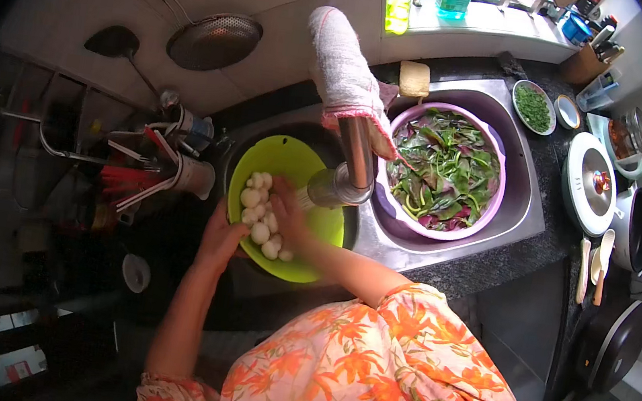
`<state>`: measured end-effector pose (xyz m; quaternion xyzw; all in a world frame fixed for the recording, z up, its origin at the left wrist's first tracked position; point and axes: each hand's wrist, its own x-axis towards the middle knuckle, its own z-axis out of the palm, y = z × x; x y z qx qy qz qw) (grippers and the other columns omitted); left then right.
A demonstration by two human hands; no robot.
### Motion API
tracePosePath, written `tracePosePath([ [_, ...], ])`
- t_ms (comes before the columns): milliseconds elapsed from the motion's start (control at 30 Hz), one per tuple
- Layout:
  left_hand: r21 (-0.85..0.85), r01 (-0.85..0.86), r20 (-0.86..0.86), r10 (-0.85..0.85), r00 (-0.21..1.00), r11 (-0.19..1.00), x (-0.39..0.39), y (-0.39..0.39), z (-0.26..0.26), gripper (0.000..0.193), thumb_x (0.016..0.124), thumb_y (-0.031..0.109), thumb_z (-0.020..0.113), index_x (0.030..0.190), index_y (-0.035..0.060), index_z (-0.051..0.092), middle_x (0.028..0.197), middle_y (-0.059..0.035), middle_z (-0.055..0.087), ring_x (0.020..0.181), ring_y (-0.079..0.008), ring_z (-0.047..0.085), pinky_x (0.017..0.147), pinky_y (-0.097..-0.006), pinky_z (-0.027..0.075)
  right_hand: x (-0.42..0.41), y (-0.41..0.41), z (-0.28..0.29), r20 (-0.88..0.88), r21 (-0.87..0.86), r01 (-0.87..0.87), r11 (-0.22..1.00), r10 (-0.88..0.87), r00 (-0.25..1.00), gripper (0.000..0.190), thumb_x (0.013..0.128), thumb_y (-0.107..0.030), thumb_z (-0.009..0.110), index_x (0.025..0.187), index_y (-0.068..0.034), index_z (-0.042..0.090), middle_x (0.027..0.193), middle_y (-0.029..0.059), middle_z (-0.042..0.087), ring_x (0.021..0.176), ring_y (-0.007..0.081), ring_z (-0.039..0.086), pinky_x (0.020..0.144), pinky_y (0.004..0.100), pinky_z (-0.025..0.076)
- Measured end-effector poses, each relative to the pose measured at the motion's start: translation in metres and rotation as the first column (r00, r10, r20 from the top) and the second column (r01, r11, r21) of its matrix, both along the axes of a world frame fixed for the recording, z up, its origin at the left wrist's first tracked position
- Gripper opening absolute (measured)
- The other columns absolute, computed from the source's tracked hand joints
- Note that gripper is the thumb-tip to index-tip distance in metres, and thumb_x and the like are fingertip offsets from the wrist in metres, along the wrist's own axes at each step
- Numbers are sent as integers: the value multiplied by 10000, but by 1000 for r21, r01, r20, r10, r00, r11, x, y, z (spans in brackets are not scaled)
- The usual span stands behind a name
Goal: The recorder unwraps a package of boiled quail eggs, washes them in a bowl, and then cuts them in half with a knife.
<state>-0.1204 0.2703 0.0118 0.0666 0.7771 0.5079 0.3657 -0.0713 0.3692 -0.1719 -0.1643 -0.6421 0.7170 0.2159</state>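
Observation:
A lime-green plastic basin [260, 153] sits tilted in the left bowl of the steel sink. White button mushrooms [260, 232], several of them, are gathered along its left side. My left hand [220, 235] grips the basin's left rim, thumb over the edge. Inside, my right hand [289, 211] is slightly blurred, its fingers apart and against the mushrooms, holding none that I can see. Just above it is the mouth of the metal faucet [340, 186], from which water seems to run. A white cloth [340, 57] with a pink edge wraps the faucet's upper part.
A purple basin [378, 199] of leafy greens in water fills the right sink bowl [519, 196]. Chopped greens on a plate [533, 107], a lidded pot [591, 184] and a knife block [585, 64] line the right counter. A chopstick holder [195, 178] stands left.

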Motion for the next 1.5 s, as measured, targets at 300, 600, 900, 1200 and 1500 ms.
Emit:
tracePosePath([
  [300, -407, 235, -299, -372, 879, 883, -13, 32, 10, 795, 807, 69, 536, 1542, 186, 257, 1361, -172, 561, 1214, -320, 581, 978, -374, 482, -4, 3, 27, -46, -50, 138, 989, -140, 989, 524, 1036, -268, 395, 1505, -50, 316, 1469, 249, 412, 1382, 388, 369, 1152, 433, 247],
  [600, -228, 136, -194, -182, 964, 964, -3, 25, 13, 793, 796, 46, 566, 1535, 159, 300, 1418, -139, 523, 1289, -250, 519, 1042, -339, 421, 5, 5, 30, -36, -52, 55, 997, -57, 998, 551, 1041, -306, 394, 1521, -54, 297, 1486, 247, 395, 1425, 362, 319, 1168, 403, 216],
  [900, 9, -15, -43, 16, 999, 1000, 1, -5, 7, 785, 789, -8, 539, 1523, 136, 300, 1393, -120, 503, 1201, -258, 572, 897, -349, 543, 6, 3, 40, 0, 74, 29, 997, -29, 1000, 489, 1038, -322, 420, 1448, -55, 417, 1449, 190, 444, 1378, 329, 394, 1114, 386, 336],
  [1200, 261, -325, 336, 230, 913, 909, 60, -24, -50, 679, 773, -54, 509, 1426, 73, 373, 1264, -134, 541, 1075, -268, 623, 792, -373, 590, 29, 83, 24, 257, -271, -223, 937, 293, 921, 372, 969, -228, 550, 1310, -80, 539, 1180, 140, 619, 1080, 291, 593, 960, 362, 463],
  [1500, 341, -304, 466, 121, 876, 889, 101, 12, -65, 682, 779, -57, 493, 1431, 99, 366, 1277, -121, 543, 1108, -258, 617, 833, -391, 602, 95, 112, 98, 399, 193, -426, 884, 325, 857, 456, 851, -245, 701, 1262, -92, 577, 1256, 153, 604, 1084, 362, 611, 881, 385, 508],
])
